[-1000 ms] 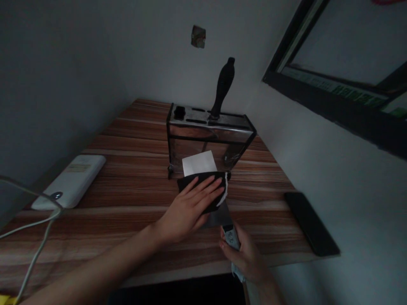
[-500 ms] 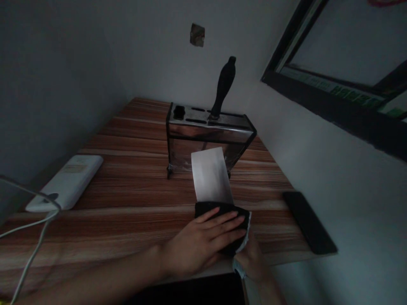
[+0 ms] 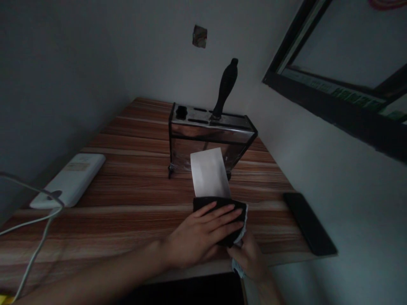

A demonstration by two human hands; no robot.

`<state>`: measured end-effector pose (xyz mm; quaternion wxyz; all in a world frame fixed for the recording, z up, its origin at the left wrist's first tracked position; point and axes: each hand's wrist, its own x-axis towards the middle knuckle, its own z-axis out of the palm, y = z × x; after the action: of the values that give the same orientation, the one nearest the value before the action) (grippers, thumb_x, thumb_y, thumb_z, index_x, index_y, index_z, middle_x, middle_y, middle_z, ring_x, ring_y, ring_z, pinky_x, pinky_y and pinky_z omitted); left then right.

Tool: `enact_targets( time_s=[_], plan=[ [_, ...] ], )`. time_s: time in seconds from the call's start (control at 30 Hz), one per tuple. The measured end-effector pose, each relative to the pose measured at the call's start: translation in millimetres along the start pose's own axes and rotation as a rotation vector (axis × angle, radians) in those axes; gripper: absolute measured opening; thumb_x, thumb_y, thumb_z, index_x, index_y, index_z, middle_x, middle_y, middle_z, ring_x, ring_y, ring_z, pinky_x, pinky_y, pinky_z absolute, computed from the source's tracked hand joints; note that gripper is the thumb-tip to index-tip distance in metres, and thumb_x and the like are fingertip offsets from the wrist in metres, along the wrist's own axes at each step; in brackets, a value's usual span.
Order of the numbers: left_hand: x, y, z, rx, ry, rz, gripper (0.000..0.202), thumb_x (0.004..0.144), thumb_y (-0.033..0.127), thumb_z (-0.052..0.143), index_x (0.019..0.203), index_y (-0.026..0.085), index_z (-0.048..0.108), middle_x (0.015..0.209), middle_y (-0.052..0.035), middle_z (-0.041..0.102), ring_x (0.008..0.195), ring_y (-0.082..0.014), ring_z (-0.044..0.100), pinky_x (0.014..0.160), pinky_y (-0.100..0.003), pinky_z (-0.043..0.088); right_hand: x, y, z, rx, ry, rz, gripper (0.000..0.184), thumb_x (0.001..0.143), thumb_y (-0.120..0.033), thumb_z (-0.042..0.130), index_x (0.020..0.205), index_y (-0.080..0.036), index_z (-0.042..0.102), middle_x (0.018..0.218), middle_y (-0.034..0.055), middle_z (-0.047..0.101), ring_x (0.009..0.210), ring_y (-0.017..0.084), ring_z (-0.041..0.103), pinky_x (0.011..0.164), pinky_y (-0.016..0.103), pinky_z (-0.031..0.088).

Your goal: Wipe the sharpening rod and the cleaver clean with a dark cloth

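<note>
A wide, pale metal blade (image 3: 210, 173), which looks like a cleaver's, points away from me in front of the knife block. My left hand (image 3: 203, 231) presses a black cloth (image 3: 203, 203) with a pale underside over the near part of the blade, fingers laid across it together. Below the cloth my right hand (image 3: 249, 256) is closed at the cleaver's handle end; the handle itself is hidden. A bit of light blue fabric (image 3: 238, 269) hangs beneath that hand.
Behind the blade stands a knife block (image 3: 197, 131) with a black-handled knife (image 3: 226, 84) in it. A white power strip (image 3: 76, 173) with a cable lies left on the wooden table (image 3: 133, 178). A black phone-like slab (image 3: 308, 222) rests at the right edge.
My left hand and the black cloth have slid slightly farther up the blade, covering a little more of it. My right hand keeps its grip. The view has shifted slightly.
</note>
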<state>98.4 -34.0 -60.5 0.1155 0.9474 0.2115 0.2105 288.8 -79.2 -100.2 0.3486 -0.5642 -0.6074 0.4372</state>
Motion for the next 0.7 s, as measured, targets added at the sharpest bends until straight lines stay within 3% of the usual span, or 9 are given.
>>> enact_targets(
  time_s=[0.2,0.43,0.7],
  plan=[
    [0,-11,-6.2,0.087,0.045,-0.106,0.061,0.082,0.009,0.044,0.139,0.018,0.025,0.149,-0.0024,0.018,0.137,-0.0169,0.011,0.112,-0.04,0.012,4,-16,1,-0.044,-0.091,-0.074,0.03,0.078,-0.025,0.051,0.108,-0.018,0.05,0.091,0.0051,0.061,0.083,0.018,0.056,0.076,0.03,0.045],
    [3,-27,-16.9,0.134,0.093,-0.197,0.063,0.083,0.01,0.045,0.14,0.021,0.021,0.149,-0.0005,0.016,0.137,-0.0166,0.01,0.112,-0.041,0.009,4,-23,0,-0.045,-0.16,-0.028,0.01,0.079,-0.024,0.05,0.087,-0.018,0.05,0.074,-0.0005,0.052,0.066,0.013,0.049,0.062,0.024,0.04],
    [4,-47,-34.9,0.177,0.188,-0.292,0.054,0.087,0.011,0.039,0.139,0.02,0.026,0.148,-0.0038,0.02,0.137,-0.0193,0.012,0.111,-0.044,0.012,4,-24,-1,-0.035,-0.231,-0.027,0.008,0.078,-0.022,0.051,0.086,-0.018,0.049,0.073,-0.0016,0.05,0.066,0.012,0.047,0.062,0.023,0.038]
  ],
)
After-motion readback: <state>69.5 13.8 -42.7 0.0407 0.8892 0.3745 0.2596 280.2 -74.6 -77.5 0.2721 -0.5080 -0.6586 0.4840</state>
